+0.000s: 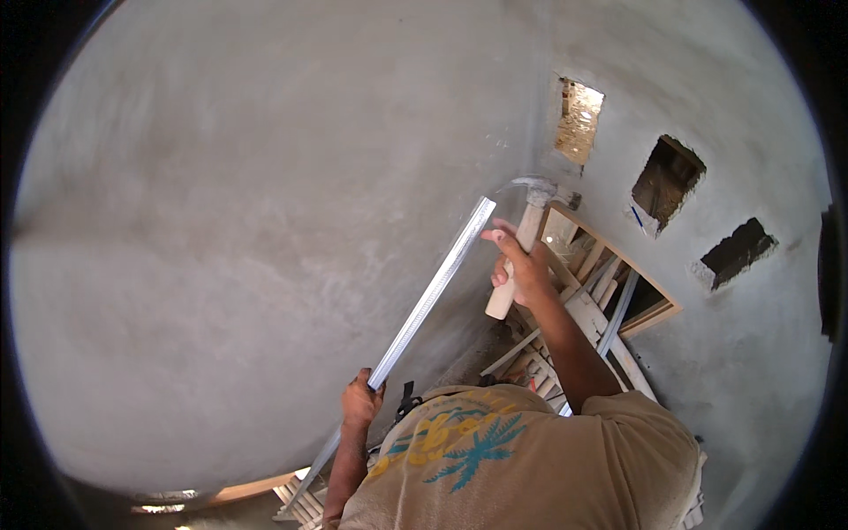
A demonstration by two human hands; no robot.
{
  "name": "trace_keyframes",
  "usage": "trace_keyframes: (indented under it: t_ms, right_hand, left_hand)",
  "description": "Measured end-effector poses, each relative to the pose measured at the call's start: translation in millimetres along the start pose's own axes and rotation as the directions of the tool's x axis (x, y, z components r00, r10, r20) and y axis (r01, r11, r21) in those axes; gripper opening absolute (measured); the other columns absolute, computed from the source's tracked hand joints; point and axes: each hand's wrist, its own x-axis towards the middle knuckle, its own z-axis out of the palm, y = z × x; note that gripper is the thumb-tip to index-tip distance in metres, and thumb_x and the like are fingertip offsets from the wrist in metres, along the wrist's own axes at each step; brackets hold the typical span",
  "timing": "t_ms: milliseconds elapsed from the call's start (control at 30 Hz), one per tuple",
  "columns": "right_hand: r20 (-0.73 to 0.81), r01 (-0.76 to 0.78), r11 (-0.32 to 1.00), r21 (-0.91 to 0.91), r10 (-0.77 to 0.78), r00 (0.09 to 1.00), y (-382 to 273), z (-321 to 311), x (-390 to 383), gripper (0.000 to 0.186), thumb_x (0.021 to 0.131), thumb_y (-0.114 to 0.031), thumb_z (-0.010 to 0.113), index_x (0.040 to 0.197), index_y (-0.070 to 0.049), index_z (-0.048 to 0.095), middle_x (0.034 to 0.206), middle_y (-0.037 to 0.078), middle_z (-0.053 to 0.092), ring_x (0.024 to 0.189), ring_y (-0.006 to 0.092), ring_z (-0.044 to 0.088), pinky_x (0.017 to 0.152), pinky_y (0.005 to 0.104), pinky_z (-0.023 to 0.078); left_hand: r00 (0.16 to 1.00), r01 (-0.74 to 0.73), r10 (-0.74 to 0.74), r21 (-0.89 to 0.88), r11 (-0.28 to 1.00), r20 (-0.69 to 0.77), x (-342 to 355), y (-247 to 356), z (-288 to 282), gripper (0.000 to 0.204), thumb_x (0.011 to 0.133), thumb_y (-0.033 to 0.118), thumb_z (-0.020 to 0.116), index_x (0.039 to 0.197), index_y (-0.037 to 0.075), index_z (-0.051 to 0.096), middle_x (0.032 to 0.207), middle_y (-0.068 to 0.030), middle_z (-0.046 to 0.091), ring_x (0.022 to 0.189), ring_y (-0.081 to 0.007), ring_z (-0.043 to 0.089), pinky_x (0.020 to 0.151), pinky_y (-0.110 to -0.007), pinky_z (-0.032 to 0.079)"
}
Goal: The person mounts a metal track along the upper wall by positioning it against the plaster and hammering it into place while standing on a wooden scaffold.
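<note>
My left hand (360, 402) is closed around a long silvery metal profile strip (433, 299). The strip slants up and to the right, its far end close to the grey wall; its lower part passes behind my left forearm. In my right hand (526, 272) is a claw hammer (532, 225), gripped by its pale wooden handle. The hammer's head points upward, just right of the strip's far end, with the claw toward the wall corner. One or two fingers of my right hand stretch out toward the strip; I cannot tell whether they touch it.
A grey plastered wall (221, 221) fills the left and meets another wall at a corner. Three rough cut-outs, including a dark opening (669, 181), pierce the right wall. Below them stand a wooden frame (618, 252) and a heap of wood pieces and strips (587, 309).
</note>
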Motion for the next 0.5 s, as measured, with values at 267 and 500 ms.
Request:
trace_keyframes:
  t_ms: [267,500]
  right_hand:
    - [0.097,0.035,0.996,0.077,-0.043,0.994,11,18,-3,0.015,0.095,-0.009,0.071,0.096,0.001,0.06,0.067,0.003,0.054,0.046,0.0126,0.047,0.045,0.0337,0.043]
    - [0.167,0.165,0.975,0.146,-0.189,0.968,9,39,-11,0.01,0.095,-0.003,0.067,0.089,0.0,0.059,0.068,0.004,0.056,0.05,0.0115,0.05,0.047,0.0335,0.044]
  left_hand:
    - [0.997,-0.044,0.044,0.009,0.999,-0.061,-24,14,-16,0.044,0.09,0.041,0.078,0.111,0.007,0.059,0.088,-0.0211,0.072,0.083,-0.0452,0.07,0.072,-0.051,0.056]
    - [0.995,-0.089,0.096,-0.187,0.978,0.024,-30,15,-40,0.044,0.09,0.039,0.08,0.11,0.003,0.063,0.083,-0.0213,0.07,0.077,-0.0388,0.071,0.07,-0.046,0.055]
